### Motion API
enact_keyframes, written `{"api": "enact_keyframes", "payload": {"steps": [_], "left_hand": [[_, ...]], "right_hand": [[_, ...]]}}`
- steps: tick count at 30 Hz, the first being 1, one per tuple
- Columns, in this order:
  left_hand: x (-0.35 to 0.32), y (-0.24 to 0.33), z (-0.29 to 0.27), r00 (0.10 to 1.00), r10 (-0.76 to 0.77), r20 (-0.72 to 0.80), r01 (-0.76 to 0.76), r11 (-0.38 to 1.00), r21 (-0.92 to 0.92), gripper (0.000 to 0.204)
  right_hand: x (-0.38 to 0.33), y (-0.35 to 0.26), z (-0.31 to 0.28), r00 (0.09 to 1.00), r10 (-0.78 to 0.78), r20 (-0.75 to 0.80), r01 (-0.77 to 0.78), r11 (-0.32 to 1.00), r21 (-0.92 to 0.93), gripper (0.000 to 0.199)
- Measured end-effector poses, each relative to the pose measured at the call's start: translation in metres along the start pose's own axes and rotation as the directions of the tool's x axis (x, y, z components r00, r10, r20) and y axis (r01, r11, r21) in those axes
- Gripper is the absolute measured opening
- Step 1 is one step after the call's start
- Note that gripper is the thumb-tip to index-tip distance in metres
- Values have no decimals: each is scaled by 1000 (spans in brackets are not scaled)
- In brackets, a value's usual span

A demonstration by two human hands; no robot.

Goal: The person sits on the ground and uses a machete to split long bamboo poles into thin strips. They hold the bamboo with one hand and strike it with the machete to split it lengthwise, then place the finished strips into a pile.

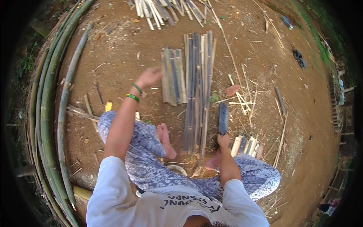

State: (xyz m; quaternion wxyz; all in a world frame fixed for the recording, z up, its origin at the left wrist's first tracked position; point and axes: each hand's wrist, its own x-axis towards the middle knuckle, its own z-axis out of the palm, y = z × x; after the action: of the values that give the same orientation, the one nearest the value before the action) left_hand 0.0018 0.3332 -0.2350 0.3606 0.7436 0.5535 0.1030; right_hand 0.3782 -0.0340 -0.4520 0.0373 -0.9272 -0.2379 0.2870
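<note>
Left hand (149, 77): out ahead of the body, fingers extended and blurred, at the left edge of the short strips (172, 77); whether they touch cannot be told.
Right hand (223, 140): wrapped closely around the handle of a machete (223, 117), the blade pointing away from the body.
Round rim (177, 166): pale and curved, between the feet (170, 151), partly hidden by the patterned trousers (145, 142); it may be a bowl or a block, its inside too obscured to read.
Short strips: side by side in a flat bundle on the soil (113, 56), just left of the long strips.
Long strips (196, 87): stretched away from the body, far ends uneven, near ends reaching down between the feet.
Blade edge: just right of the long strips, with a strip of ground showing between.
Left side: soil between the forearm and the green bamboo poles (48, 94), which curve along the rim of the view.
Right side: pale offcuts (242, 103), a reddish stone (232, 90) and short pieces (236, 145) crowd the machete; soil runs beyond to dark sandals (298, 58).
Far edge: another strip pile (151, 13).
</note>
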Motion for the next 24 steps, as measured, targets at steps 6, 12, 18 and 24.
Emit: {"api": "enact_keyframes", "payload": {"steps": [6, 12, 18, 24], "left_hand": [[-105, -63, -184, 821, -108, -561, -41, 968, -247, 47], [-230, -314, -106, 524, -536, -661, 546, 808, -222, 59], [-263, -344, 37, 168, -880, -443, 864, 348, -363, 100], [-239, -336, 69, 3, -941, -339, 854, 178, -488, 102]], "right_hand": [[-14, 17, 3, 994, -109, 11, 109, 994, -19, 76], [-28, 25, -1, 964, -261, 47, 263, 963, -58, 80], [-36, 48, -2, 942, -336, -21, 328, 929, -173, 82], [-29, 30, 0, 938, -346, 20, 341, 912, -226, 82]]}}
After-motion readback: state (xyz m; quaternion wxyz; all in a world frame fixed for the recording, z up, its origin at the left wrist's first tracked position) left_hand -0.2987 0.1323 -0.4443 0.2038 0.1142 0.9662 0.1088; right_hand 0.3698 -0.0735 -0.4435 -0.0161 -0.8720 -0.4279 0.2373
